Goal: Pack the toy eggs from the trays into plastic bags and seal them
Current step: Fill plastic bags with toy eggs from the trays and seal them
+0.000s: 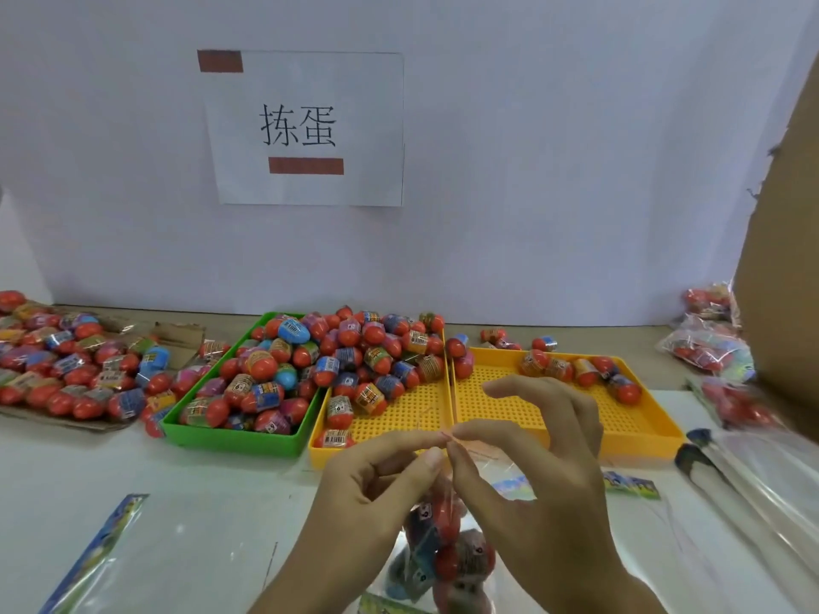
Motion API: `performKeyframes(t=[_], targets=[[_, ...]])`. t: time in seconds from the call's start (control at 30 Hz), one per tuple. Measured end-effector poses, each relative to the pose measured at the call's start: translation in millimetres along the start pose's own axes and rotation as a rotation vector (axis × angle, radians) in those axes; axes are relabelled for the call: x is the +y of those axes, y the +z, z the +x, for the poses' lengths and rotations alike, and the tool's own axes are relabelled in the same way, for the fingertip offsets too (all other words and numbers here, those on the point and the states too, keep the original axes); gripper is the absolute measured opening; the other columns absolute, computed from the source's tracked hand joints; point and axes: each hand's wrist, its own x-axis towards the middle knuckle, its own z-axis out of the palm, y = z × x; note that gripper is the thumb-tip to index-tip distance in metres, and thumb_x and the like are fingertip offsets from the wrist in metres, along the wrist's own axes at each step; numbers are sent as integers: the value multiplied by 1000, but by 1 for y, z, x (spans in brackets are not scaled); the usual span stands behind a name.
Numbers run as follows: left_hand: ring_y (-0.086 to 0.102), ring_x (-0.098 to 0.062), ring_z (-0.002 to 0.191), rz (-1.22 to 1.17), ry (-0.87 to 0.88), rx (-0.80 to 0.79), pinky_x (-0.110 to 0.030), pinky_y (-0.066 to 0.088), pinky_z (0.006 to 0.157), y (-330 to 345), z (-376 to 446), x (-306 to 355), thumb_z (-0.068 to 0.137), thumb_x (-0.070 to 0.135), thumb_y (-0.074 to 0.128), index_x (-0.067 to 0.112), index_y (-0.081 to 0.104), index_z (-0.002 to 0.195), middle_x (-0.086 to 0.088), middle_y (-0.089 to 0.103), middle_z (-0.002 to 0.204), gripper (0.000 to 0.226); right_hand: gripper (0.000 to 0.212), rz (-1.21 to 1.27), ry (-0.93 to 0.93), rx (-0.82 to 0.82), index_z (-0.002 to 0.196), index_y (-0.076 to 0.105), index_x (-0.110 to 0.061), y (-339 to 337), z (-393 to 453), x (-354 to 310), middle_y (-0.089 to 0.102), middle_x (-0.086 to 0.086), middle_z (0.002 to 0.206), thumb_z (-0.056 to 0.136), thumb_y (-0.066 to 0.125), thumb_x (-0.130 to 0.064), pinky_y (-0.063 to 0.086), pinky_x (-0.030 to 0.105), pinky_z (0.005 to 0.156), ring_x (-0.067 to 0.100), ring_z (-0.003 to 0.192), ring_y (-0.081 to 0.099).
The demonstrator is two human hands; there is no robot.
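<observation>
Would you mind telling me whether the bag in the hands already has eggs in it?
Yes, it is filled. Several toy eggs show through the clear bag, which hangs below the left hand and right hand pinching its top.

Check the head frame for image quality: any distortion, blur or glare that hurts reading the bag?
Head view: wide-angle bending bows the table edge and the cardboard at right; lighting flat and even, shadows faint; the clear bag in both hands is hard to outline, its eggs soft; glare streaks on the loose bags at right; the wall sign reads sharp.
</observation>
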Motion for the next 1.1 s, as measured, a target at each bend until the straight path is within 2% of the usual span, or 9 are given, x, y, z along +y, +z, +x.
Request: performKeyframes(t=[0.23, 0.37, 0.43, 0.53, 0.63, 0.73, 0.83, 0.97, 1.1], targets=[[73, -10, 78, 32, 27, -10, -15, 54, 62, -1, 0, -1, 76, 31, 63, 35, 78, 94, 2, 77, 83, 24, 21, 37, -14, -126, 90, 78, -28, -7, 3, 0, 62, -14, 102, 80, 66, -42, 38, 36, 85, 6, 108, 42], [73, -15, 79, 158, 96, -50, -23, 59, 65, -4, -1, 0, 89, 30, 68, 40, 77, 94, 5, 77, 82, 14, 25, 64, -14, -211, 86, 80, -27, -12, 7, 2, 65, -15, 90, 81, 64, -46, 42, 41, 72, 3, 96, 43], [73, -13, 78, 236, 134, -70, -22, 58, 65, -6, -2, 1, 89, 33, 66, 38, 77, 93, 7, 76, 81, 12, 25, 90, -23, -252, 83, 80, -26, -13, 8, 2, 65, -15, 87, 81, 63, -45, 44, 42, 71, 3, 93, 44], [72, -8, 73, 296, 181, -94, -20, 57, 64, -8, -3, 2, 83, 41, 57, 33, 78, 87, 10, 75, 77, 23, 25, 135, -14, -297, 80, 80, -27, -16, 11, 1, 64, -17, 86, 81, 64, -45, 43, 41, 72, 3, 91, 47], [72, -9, 71, 352, 237, -91, -24, 59, 64, -8, -3, 2, 83, 38, 57, 28, 77, 89, 11, 75, 74, 24, 24, 197, 18, -339, 79, 81, -26, -19, 12, 1, 63, -18, 84, 80, 65, -44, 43, 38, 74, 5, 91, 49], [71, -8, 67, 382, 295, -81, -22, 58, 61, -7, -4, 2, 85, 32, 59, 27, 77, 90, 12, 74, 72, 20, 23, 255, 53, -362, 78, 81, -26, -21, 13, 2, 63, -18, 83, 79, 65, -42, 42, 35, 77, 7, 90, 52], [70, -9, 66, 418, 329, -67, -25, 58, 60, -6, -4, 2, 85, 30, 59, 26, 78, 93, 13, 73, 72, 21, 23, 212, 25, -330, 74, 79, -21, -20, 12, 2, 63, -14, 81, 79, 63, -37, 44, 38, 73, 9, 84, 53], [68, -10, 64, 454, 365, -48, -18, 53, 58, -3, -4, -2, 86, 30, 58, 17, 80, 94, 12, 71, 70, 26, 20, 55, -75, -204, 67, 74, -16, -13, 7, 1, 63, -6, 77, 77, 64, -30, 46, 43, 65, 13, 78, 53], [70, -11, 66, 434, 346, 22, -27, 59, 60, 0, -4, -3, 84, 37, 57, 16, 80, 93, 11, 72, 70, 33, 21, 64, -19, -80, 66, 73, -11, -10, 4, -2, 61, -3, 76, 75, 63, -27, 48, 37, 65, 12, 77, 52]])
